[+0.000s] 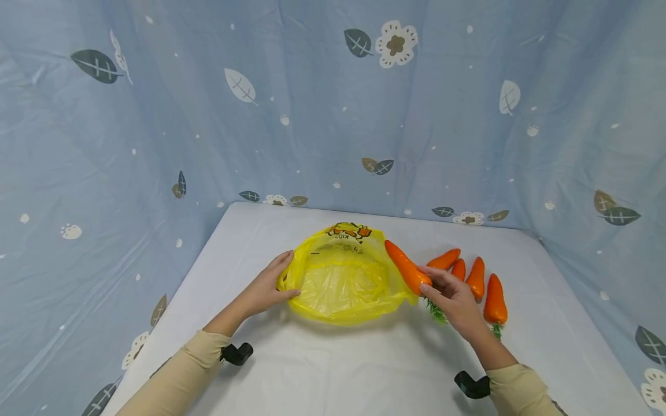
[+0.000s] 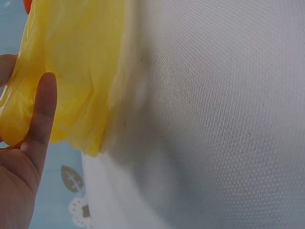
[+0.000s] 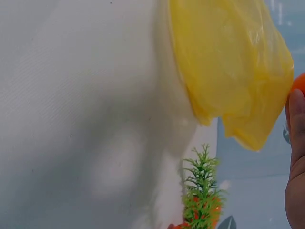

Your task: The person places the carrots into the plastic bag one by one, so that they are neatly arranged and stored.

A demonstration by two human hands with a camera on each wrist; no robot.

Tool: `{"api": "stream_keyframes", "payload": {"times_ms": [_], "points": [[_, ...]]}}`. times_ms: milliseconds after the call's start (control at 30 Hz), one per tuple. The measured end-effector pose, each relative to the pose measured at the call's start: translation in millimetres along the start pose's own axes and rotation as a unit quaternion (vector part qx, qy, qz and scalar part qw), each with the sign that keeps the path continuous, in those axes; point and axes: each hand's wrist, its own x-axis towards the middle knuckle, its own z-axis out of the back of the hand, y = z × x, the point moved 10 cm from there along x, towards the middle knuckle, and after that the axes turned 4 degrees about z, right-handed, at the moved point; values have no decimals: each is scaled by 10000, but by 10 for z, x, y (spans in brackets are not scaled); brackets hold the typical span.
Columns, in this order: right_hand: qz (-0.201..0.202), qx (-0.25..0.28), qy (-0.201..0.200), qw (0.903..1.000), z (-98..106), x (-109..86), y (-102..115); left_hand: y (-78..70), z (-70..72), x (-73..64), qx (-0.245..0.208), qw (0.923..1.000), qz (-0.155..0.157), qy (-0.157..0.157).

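Note:
A yellow plastic bag (image 1: 346, 283) lies on its side on the white table, its wide mouth spread towards me and an upside-down printed cartoon on its upper part. At the bag's left edge, my left hand (image 1: 265, 289) holds the plastic between thumb and fingers; in the left wrist view the thumb (image 2: 44, 107) lies along the yellow film. My right hand (image 1: 458, 303) grips an orange carrot (image 1: 406, 267) by its thick end, with the green leaves (image 1: 436, 312) hanging below. The carrot's tip points up and left, overlapping the bag's right rim in the head view.
Several more carrots (image 1: 495, 300) lie on the table (image 1: 333, 370) to the right, around and beyond my right hand. A blue patterned curtain (image 1: 322, 115) encloses the back and sides. Black wrist devices (image 1: 472, 385) sit on both forearms.

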Motion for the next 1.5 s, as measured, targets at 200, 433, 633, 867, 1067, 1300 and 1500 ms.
{"api": "stream_keyframes", "payload": {"times_ms": [200, 433, 633, 867, 1067, 1300, 1500], "points": [[102, 28, 10, 9999, -52, 40, 50, -1, 4, 2, -3, 10000, -20, -30], [202, 130, 55, 9997, -94, 74, 77, -17, -4, 14, -18, 10000, -79, -37], [171, 48, 77, 9998, -123, 108, 131, -29, -2, 12, -14, 9999, -101, -38], [207, 151, 205, 9995, -183, 160, 157, -40, -5, 16, 2, 9999, -103, -40], [161, 249, 247, 9993, -237, 195, 159, -35, -13, 13, 14, 9999, -106, -22], [16, 449, 400, 9982, -360, 230, 155, -31, -18, 8, -1, 10000, -60, -15], [-16, 431, 422, 9982, -429, 244, 176, -41, -22, -7, 24, 10000, -56, -20]]}}
